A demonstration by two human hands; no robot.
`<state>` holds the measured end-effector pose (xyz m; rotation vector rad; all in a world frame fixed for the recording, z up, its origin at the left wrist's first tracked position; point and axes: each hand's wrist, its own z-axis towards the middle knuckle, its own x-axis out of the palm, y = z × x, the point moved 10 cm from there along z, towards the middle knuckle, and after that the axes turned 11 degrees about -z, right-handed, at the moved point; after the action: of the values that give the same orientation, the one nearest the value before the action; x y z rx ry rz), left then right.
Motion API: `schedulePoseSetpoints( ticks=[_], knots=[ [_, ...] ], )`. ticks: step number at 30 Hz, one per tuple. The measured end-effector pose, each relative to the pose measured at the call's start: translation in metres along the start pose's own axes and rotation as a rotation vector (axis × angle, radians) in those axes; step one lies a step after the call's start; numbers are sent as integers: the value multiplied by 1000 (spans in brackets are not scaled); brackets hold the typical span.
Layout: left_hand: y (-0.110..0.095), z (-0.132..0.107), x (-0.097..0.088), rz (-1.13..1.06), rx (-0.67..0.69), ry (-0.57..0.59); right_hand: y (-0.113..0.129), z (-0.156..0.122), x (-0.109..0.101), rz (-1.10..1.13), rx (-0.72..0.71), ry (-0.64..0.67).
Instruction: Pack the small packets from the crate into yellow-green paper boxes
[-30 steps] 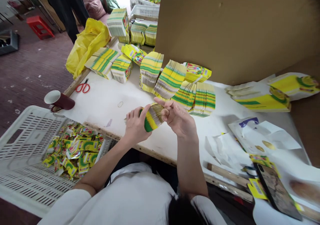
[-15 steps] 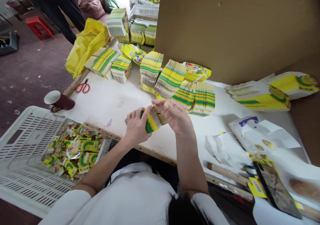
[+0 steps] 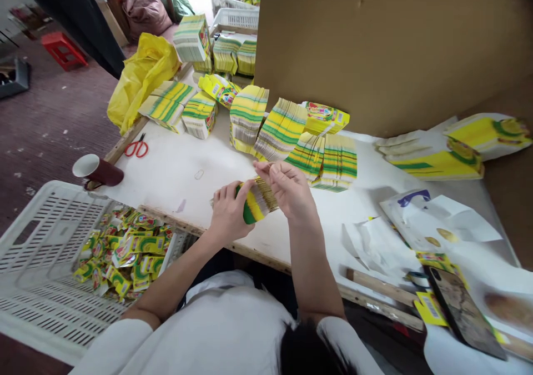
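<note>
My left hand (image 3: 229,211) is wrapped round a stack of yellow, green and white printed paper packets (image 3: 256,203), held on edge just above or on the near part of the table. My right hand (image 3: 289,189) is closed in a pinch at the stack's far right end. Something thin may be between its fingertips, too fine to make out. Beyond the hands stand fanned packet stacks (image 3: 281,128), with further stacks (image 3: 339,158) to the right of them. A loose loop like a rubber band (image 3: 199,174) lies on the table, left of the hands.
Red-handled scissors (image 3: 136,148) and a maroon mug (image 3: 100,169) are at the table's left edge. A white crate (image 3: 41,241) of loose packets stands below. A cardboard panel (image 3: 375,47) rises behind. A phone (image 3: 462,308) and papers lie right. Another person's legs (image 3: 75,19) show far left.
My right hand's fingers have drawn from stretched over the stack into a pinch, slightly raised. My left hand still grips the stack. The other person's legs have shifted left.
</note>
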<state>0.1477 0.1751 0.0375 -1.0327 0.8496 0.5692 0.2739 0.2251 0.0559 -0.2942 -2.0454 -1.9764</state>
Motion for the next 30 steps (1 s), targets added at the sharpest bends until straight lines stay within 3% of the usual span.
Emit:
schedulePoseSetpoints(
  ticks=[8,10,14,16,18,23,26,30],
  knots=[
    [4,-1,-11,12,-2,-48,-12,-4,-18,155,183,46],
    [7,-5,-5,39,17,6,12,-5,-36,194,108,21],
    [20,-23,16,82,17,178,94,-18,-91,173,-258,-113],
    [30,-26,15,54,-37,167,106,-24,-102,4,-287,-162],
    [37,-21,10,11,-80,132,90,-26,-107,-85,-231,-242],
    [59,-1,6,-267,-234,103,-10,-34,-101,-166,35,-307],
    [77,2,12,-697,-426,54,-56,-48,-102,-228,156,-314],
    [87,-13,39,-1309,-771,-8,-84,-63,-99,-289,192,-298]
  ],
)
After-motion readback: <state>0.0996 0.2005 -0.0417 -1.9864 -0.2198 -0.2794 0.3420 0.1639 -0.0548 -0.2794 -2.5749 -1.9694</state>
